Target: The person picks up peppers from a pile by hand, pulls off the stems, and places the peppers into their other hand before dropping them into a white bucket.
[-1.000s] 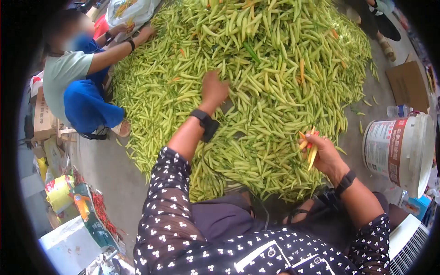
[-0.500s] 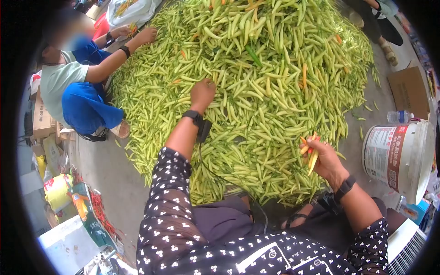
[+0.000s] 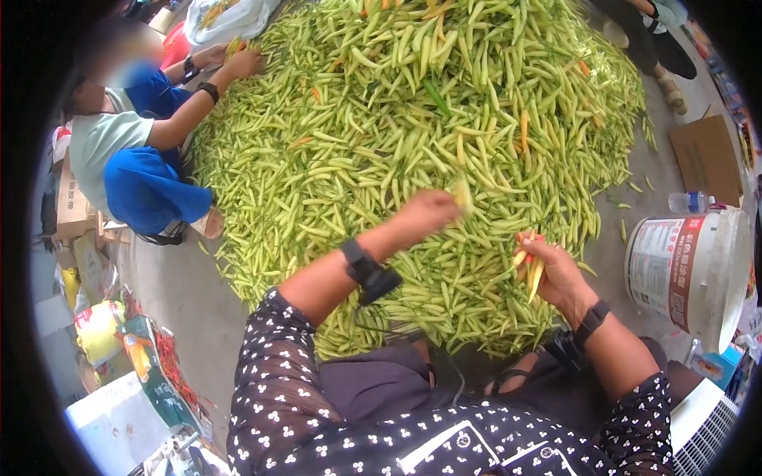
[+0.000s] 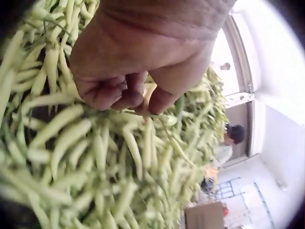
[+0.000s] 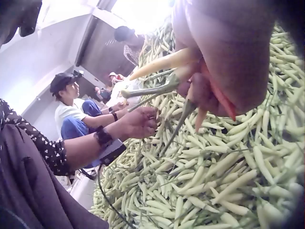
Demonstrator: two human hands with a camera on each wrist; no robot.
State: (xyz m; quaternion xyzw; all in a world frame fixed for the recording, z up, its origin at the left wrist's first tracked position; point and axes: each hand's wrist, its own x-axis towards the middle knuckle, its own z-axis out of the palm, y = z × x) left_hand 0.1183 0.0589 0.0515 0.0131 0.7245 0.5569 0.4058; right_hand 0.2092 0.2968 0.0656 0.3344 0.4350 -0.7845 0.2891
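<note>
A broad heap of pale yellow-green chili peppers (image 3: 381, 262) spreads before me. My left hand (image 3: 429, 213) is over the middle of the heap, fingers curled, with a motion-blurred pale chili pepper (image 3: 463, 196) at the fingertips. In the left wrist view the left hand (image 4: 143, 57) has its thumb and fingers pinched together, a green stem (image 4: 162, 117) showing below them. My right hand (image 3: 562, 275) grips a small bunch of ripe chili peppers (image 3: 536, 274) over the heap's right side. Red and orange pods (image 5: 167, 63) with green stems stick out of that fist in the right wrist view.
A person (image 3: 131, 151) in blue trousers squats at the heap's left edge, hands at the peppers, near a white bag (image 3: 226, 20). To the right stand a white bucket (image 3: 686, 270), a plastic bottle (image 3: 690, 202) and a cardboard box (image 3: 709, 159). Another person's legs (image 3: 647, 47) show at upper right.
My left hand first drew back left over the heap, then swung right and nearer to my body, toward the right hand. The right hand stays nearly in place with its bunch of peppers.
</note>
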